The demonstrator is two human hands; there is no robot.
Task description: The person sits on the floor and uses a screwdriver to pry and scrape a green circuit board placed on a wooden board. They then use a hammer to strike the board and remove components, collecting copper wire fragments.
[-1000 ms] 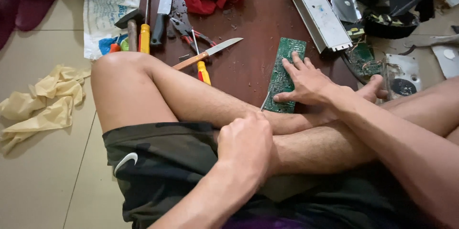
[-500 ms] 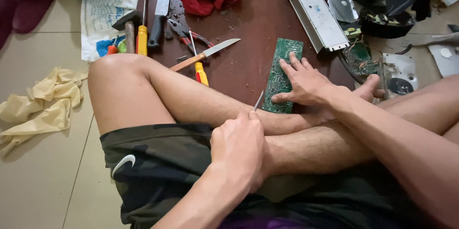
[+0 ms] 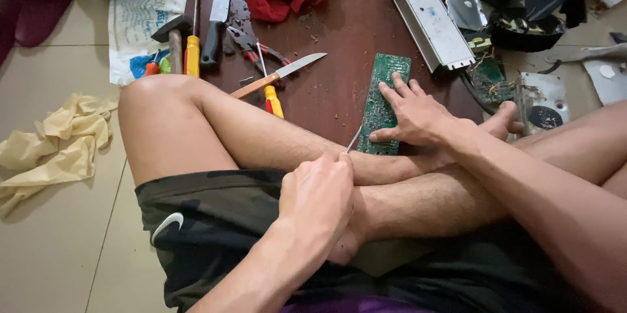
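— Head view: where is the green circuit board (image 3: 384, 100)?

— On the brown board (image 3: 339, 45), just right of the knife (image 3: 277, 76). The right hand (image 3: 415, 115) lies spread flat on it.

— The left hand (image 3: 317, 197)?

— Near the circuit board's lower end, fingers pinched around a thin metal tool (image 3: 353, 139) whose tip points at it.

Two hands (image 3: 418, 114), one circuit board (image 3: 385, 94), two knives (image 3: 219, 16)

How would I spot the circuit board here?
Find the dark brown board on the floor ahead of the crossed legs. Near its right edge, under the right hand, lies the circuit board: a long, flat green strip, unlike the silver metal case beside it.
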